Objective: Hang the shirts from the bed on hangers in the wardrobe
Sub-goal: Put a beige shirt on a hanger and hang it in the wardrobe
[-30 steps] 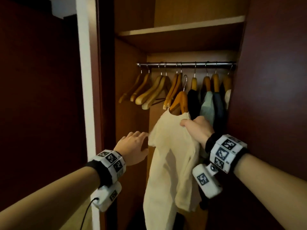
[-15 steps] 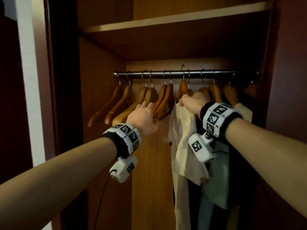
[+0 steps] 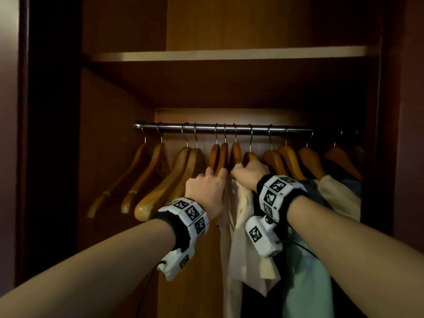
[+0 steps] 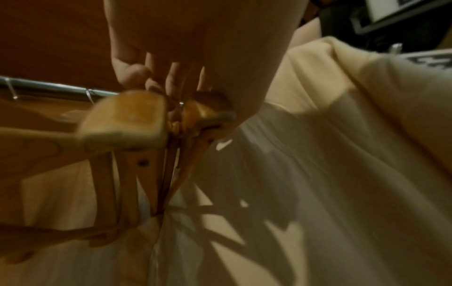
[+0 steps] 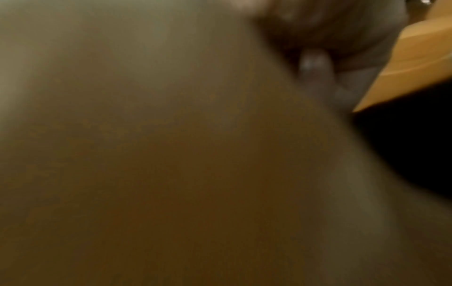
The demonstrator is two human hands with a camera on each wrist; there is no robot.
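A cream shirt hangs on a wooden hanger whose hook sits at the metal rail. My right hand grips the top of that hanger and the shirt's collar. The right wrist view is blurred; cloth fills it, with a hanger end at the upper right. My left hand is just left of the shirt, its straight fingers pressing against the empty wooden hangers. The cream shirt fills the right of the left wrist view.
Several empty wooden hangers hang on the left half of the rail. To the right hang other clothes, among them a pale green garment and a cream one. A shelf runs above the rail. Wardrobe walls stand on both sides.
Both hands have risen towards the rail and I have come closer. The right hand lifted the cream shirt's hanger up to the rail; the left hand went from mid-air to the empty hangers.
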